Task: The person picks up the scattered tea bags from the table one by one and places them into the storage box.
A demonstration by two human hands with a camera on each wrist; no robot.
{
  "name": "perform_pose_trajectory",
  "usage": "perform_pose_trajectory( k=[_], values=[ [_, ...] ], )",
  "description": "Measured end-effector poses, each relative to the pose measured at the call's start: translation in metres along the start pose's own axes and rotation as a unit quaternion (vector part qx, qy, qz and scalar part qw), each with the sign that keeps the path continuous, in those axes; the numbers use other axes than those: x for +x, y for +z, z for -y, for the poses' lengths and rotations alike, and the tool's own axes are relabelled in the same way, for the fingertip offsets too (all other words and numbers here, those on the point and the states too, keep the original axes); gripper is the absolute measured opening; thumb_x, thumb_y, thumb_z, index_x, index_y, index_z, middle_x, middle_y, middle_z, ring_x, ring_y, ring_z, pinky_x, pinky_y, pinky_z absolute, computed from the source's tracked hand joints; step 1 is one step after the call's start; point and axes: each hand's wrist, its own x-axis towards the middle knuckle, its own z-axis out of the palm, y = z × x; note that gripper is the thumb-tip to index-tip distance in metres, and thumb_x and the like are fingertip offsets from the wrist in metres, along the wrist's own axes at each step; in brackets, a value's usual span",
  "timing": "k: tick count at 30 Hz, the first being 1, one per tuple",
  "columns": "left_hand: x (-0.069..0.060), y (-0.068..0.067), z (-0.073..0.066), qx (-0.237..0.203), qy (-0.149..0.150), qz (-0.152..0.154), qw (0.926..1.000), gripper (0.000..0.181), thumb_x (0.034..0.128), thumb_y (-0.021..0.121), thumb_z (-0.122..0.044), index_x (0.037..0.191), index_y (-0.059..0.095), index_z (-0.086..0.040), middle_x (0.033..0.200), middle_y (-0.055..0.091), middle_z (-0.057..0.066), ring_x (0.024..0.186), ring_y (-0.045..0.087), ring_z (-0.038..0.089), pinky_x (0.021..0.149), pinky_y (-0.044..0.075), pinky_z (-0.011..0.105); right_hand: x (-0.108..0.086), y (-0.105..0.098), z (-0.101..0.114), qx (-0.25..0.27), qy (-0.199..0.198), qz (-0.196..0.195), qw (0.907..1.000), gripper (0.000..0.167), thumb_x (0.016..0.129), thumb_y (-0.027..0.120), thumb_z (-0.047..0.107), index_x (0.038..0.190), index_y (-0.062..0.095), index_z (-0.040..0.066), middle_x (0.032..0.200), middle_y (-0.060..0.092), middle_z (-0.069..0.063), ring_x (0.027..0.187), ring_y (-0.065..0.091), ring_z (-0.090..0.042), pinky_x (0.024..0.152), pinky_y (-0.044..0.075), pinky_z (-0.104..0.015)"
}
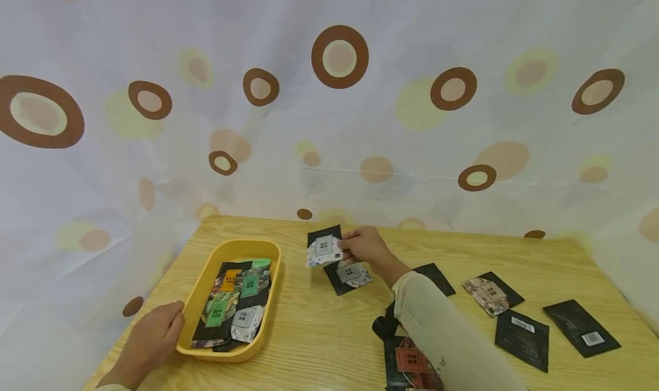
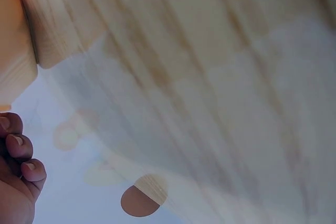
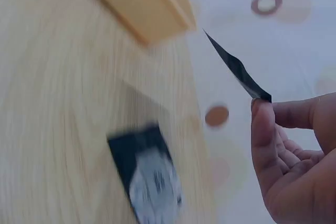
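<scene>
Yellow rounded-rectangular plastic tray [image 1: 242, 354] holds overlapping flat black packets with orange, green, grey labels [image 1: 231, 305]. Left hand [image 1: 151, 336] curled at tray's left rim, grip unclear. Right hand [image 1: 368, 247] pinches grey-labelled black-and-white packet [image 1: 324, 248], raised right of tray.

The worktop [image 1: 309, 334] spans the lower part of the head view, the sheet [image 1: 288, 122] behind it. At lower left sits the tray [image 1: 221, 355], packets [image 1: 217, 314] in it, the left grip [image 1: 154, 334] at its lower left edge. Just right of centre, the right grip [image 1: 368, 245] has the raised packet [image 1: 324, 247] above the worktop; the near packet [image 1: 349, 273] lies just below. More packets lie toward bottom centre-right and lower right.
</scene>
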Motion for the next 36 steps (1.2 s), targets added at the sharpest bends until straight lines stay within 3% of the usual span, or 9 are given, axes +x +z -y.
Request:
perform_pose_trajectory(
  k=[8, 12, 16, 19, 22, 25, 29, 32, 36],
  values=[
    [0.000, 0.001, 0.000, -0.001, -0.009, 0.010, 0.9999, 0.034, 0.1008, 0.042, -0.009, 0.068, 0.037, -0.016, 0.060, 0.030, -0.005, 0.054, 0.024, 0.005, 0.056, 0.026, 0.023, -0.015, 0.085, 0.023, 0.065, -0.015, 0.081, 0.9945, 0.024, 0.093, 0.064, 0.001, 0.114, 0.063, -0.009, 0.083, 0.070, -0.014, 0.058, 0.063, -0.008, 0.068, 0.061, -0.031],
    [0.000, 0.003, -0.001, -0.005, -0.013, 0.015, 0.9998, 0.034, 0.1010, 0.041, -0.009, 0.068, 0.037, -0.016, 0.060, 0.029, -0.005, 0.053, 0.023, 0.005, 0.056, 0.026, 0.023, -0.019, 0.122, 0.021, 0.064, -0.012, 0.072, 0.9953, 0.014, 0.086, 0.067, -0.005, 0.100, 0.064, -0.008, 0.082, 0.071, -0.020, 0.051, 0.061, -0.008, 0.065, 0.061, -0.033],
    [0.000, 0.003, -0.001, 0.002, -0.017, 0.016, 0.9997, 0.033, 0.1004, 0.042, -0.009, 0.069, 0.037, -0.016, 0.060, 0.029, -0.005, 0.054, 0.025, 0.006, 0.057, 0.027, 0.023, -0.023, 0.145, 0.019, 0.052, -0.011, 0.060, 0.9968, 0.016, 0.083, 0.067, -0.010, 0.098, 0.063, -0.008, 0.076, 0.069, -0.015, 0.050, 0.061, -0.008, 0.059, 0.060, -0.029],
    [0.001, 0.001, -0.001, 0.007, -0.019, 0.012, 0.9997, 0.032, 0.0998, 0.043, -0.009, 0.069, 0.037, -0.016, 0.060, 0.030, -0.005, 0.054, 0.026, 0.006, 0.057, 0.027, 0.023, -0.026, 0.149, 0.018, 0.050, -0.027, 0.085, 0.9948, 0.029, 0.084, 0.063, -0.012, 0.113, 0.062, -0.011, 0.083, 0.069, -0.020, 0.064, 0.066, -0.014, 0.054, 0.050, -0.023],
    [0.001, 0.000, -0.001, 0.007, -0.018, 0.007, 0.9998, 0.032, 0.0995, 0.044, -0.009, 0.069, 0.037, -0.016, 0.060, 0.029, -0.005, 0.054, 0.026, 0.006, 0.057, 0.027, 0.023, -0.026, 0.144, 0.017, 0.074, -0.046, 0.132, 0.9875, 0.044, 0.087, 0.058, -0.012, 0.130, 0.053, -0.015, 0.107, 0.070, -0.027, 0.098, 0.072, -0.029, 0.061, 0.042, -0.025],
    [0.002, 0.001, -0.002, 0.006, -0.018, 0.006, 0.9998, 0.032, 0.0994, 0.044, -0.008, 0.069, 0.037, -0.016, 0.060, 0.029, -0.005, 0.054, 0.026, 0.006, 0.057, 0.027, 0.023, -0.023, 0.129, 0.015, 0.102, -0.054, 0.164, 0.9796, 0.050, 0.092, 0.053, -0.012, 0.140, 0.043, -0.016, 0.105, 0.066, -0.020, 0.128, 0.058, -0.040, 0.077, 0.051, -0.027],
    [0.002, 0.000, -0.002, 0.009, -0.023, 0.013, 0.9996, 0.032, 0.0996, 0.044, -0.009, 0.069, 0.038, -0.016, 0.060, 0.030, -0.004, 0.054, 0.027, 0.007, 0.057, 0.027, 0.024, -0.014, 0.092, 0.012, 0.088, -0.064, 0.125, 0.9861, 0.045, 0.094, 0.053, -0.011, 0.138, 0.046, -0.014, 0.094, 0.059, -0.011, 0.124, 0.060, -0.039, 0.096, 0.055, -0.039],
    [0.002, -0.001, -0.001, 0.010, -0.030, 0.022, 0.9993, 0.032, 0.1002, 0.043, -0.010, 0.069, 0.038, -0.016, 0.060, 0.031, -0.004, 0.054, 0.028, 0.008, 0.057, 0.028, 0.024, -0.006, 0.057, 0.008, 0.034, -0.065, 0.059, 0.9955, 0.037, 0.095, 0.056, -0.006, 0.132, 0.054, -0.011, 0.111, 0.066, -0.023, 0.112, 0.067, -0.036, 0.090, 0.058, -0.040],
    [0.001, 0.000, 0.000, 0.006, -0.030, 0.029, 0.9991, 0.033, 0.1010, 0.042, -0.010, 0.068, 0.039, -0.016, 0.059, 0.031, -0.004, 0.053, 0.027, 0.008, 0.056, 0.028, 0.024, 0.002, 0.012, -0.003, -0.029, -0.040, 0.001, 0.9988, 0.035, 0.096, 0.055, 0.000, 0.130, 0.056, -0.008, 0.122, 0.064, -0.029, 0.102, 0.069, -0.035, 0.083, 0.058, -0.038]
  ],
)
